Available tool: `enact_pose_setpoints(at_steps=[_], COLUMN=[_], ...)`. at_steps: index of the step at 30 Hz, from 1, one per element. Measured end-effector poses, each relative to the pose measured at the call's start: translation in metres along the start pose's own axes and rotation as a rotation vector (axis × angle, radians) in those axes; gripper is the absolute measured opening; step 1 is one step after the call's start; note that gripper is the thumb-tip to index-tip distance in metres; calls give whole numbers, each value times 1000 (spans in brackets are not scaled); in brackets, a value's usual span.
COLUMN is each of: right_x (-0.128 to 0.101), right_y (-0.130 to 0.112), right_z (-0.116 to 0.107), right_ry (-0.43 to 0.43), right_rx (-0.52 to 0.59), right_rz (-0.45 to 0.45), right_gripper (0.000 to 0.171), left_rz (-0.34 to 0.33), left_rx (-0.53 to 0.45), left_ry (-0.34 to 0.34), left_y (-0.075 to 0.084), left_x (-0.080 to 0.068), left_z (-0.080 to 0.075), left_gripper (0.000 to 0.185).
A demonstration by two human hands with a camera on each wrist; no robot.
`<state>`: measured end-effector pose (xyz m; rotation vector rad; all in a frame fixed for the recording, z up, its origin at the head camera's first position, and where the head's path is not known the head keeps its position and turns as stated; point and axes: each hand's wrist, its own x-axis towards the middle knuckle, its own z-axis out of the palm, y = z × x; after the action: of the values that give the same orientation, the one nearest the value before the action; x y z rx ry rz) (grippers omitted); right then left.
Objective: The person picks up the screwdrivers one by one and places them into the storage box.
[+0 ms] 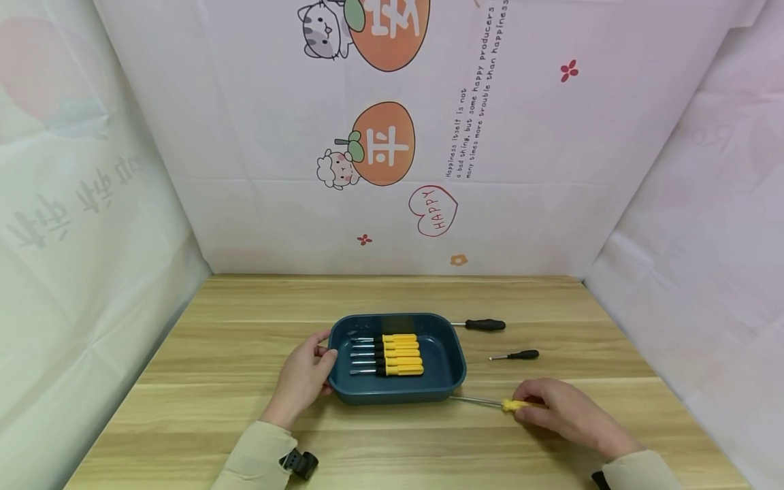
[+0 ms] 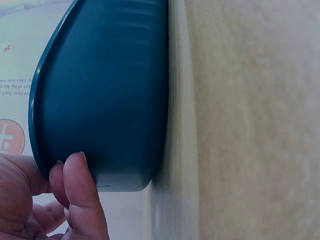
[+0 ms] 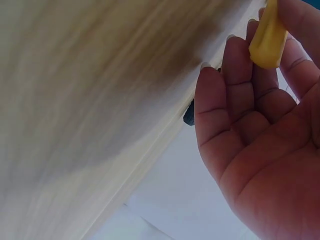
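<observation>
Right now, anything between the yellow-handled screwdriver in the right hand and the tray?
Nothing visible. The right hand pinches the screwdriver, whose tip lies beside the tray wall; only bare table lies around.

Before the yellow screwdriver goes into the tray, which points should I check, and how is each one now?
1. Right hand pinches the yellow screwdriver handle: ok.
2. Left hand holds the tray rim: ok.
3. Grip firmness: cannot tell.
4. Free space in tray beside the four yellow screwdrivers: ok.
5. Shaft tip clear of tray wall: cannot tell; it lies very close.
6. Two black screwdrivers outside the tray, away from the path: ok.
</observation>
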<state>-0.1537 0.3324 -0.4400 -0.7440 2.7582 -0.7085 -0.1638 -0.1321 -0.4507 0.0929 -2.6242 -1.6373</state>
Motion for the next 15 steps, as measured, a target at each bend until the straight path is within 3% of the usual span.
enact_pose_setpoints(at_steps=[15], right_x=[-12], right_y=[3], right_z=[-6], right_ry=[34], right_rx=[70], right_rz=[-93], right_gripper=[5], left_rz=[-8], left_rx=[-4], left_ry=[-2], left_y=[0], left_x=[0], left_z=[0], left_gripper=[47])
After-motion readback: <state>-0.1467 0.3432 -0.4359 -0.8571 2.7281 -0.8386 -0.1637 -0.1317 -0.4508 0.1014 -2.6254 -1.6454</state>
